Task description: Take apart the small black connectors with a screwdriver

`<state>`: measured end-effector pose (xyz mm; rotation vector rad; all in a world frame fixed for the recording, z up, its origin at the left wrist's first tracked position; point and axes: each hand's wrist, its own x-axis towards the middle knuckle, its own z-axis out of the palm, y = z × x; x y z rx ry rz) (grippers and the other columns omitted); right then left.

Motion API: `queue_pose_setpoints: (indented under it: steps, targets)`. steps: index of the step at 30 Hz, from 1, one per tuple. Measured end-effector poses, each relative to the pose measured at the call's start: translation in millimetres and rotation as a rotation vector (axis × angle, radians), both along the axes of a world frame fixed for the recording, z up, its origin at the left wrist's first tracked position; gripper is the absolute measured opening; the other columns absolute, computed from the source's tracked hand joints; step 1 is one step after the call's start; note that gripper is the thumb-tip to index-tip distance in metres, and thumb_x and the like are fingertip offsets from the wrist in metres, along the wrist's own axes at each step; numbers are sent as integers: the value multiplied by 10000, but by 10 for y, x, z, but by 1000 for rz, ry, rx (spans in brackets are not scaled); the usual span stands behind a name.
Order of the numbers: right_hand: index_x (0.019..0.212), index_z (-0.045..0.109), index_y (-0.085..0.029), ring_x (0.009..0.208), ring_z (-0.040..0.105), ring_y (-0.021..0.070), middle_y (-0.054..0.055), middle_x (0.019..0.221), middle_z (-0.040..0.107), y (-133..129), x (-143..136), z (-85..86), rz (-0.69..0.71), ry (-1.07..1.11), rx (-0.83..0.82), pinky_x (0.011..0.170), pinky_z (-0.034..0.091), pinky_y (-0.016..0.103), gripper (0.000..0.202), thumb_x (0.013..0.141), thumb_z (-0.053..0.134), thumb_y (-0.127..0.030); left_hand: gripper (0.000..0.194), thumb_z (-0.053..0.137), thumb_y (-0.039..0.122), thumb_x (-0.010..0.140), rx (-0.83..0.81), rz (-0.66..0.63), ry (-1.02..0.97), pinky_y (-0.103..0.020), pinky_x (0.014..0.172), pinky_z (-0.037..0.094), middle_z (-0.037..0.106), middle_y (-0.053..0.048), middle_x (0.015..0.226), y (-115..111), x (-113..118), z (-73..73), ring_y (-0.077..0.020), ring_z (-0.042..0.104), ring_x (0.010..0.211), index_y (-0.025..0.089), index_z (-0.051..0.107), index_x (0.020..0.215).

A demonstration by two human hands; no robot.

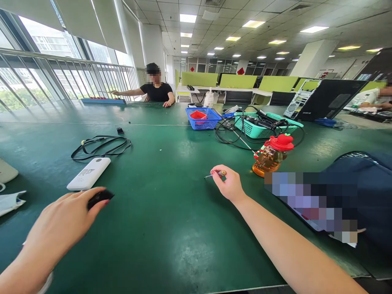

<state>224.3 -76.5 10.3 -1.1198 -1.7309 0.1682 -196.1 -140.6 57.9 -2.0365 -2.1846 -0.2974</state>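
On the left, my left hand (65,216) is closed around a small black object (100,197), just in front of a white device (88,174) lying on the green table (153,228). My right hand (228,181), right of the middle, pinches a small screwdriver (221,173) with a brownish handle; its thin tip points left over the table top. What the black object is cannot be made out. A bottle (269,157) with a red lid and amber liquid stands beyond my right hand.
A black cable (101,147) lies coiled behind the white device. Farther back are a blue basket (203,123) and a teal basket (257,131) with cables. A blurred screen (306,200) and dark fabric (370,196) lie at right. A person (157,92) sits across the table.
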Motion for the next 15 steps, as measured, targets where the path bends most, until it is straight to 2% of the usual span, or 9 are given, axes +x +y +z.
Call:
queue_pose_setpoints:
  steps: [3,5,7,10,12,15]
  targets:
    - [797,619,-221,640,606,143,10,742,674,-10,-7,-1,-10,-7,11,598,501,255,152,883,505,-276,370,495,428,901,30,-298,96,-387,899,463,732,-37,1100,255,680,222,-269,642,1018,285,639,1209]
    - [788,617,-220,633,602,142,11,739,673,-20,0,7,0,-18,17,602,498,259,147,878,509,-266,320,542,382,891,12,-496,60,-382,955,450,729,-40,1120,476,1119,218,-261,617,1086,276,664,1168]
    - [767,612,-220,617,592,139,10,725,666,-27,19,20,28,-36,18,600,494,261,149,872,516,-260,309,559,335,895,-20,-619,36,-384,949,457,722,-51,1137,703,1497,111,-260,611,1089,266,656,1180]
    - [742,606,-217,625,592,140,12,717,657,-24,52,34,68,-62,13,614,494,266,155,870,525,-253,427,579,276,893,-36,-672,16,-398,933,462,720,-90,1121,978,1916,-129,-275,611,1076,224,554,1316]
    - [745,605,-215,653,604,145,16,728,658,-15,59,31,95,-73,8,637,498,272,152,873,531,-249,501,592,263,889,-46,-690,-6,-400,936,460,717,-106,1112,1093,2081,-270,-280,609,1078,206,489,1376]
    - [757,603,-214,689,618,148,21,750,659,-13,33,15,164,-67,-13,670,513,279,149,884,529,-237,553,585,266,895,-55,-706,-58,-409,971,446,704,-115,1134,1184,2159,-408,-280,590,1117,200,432,1423]
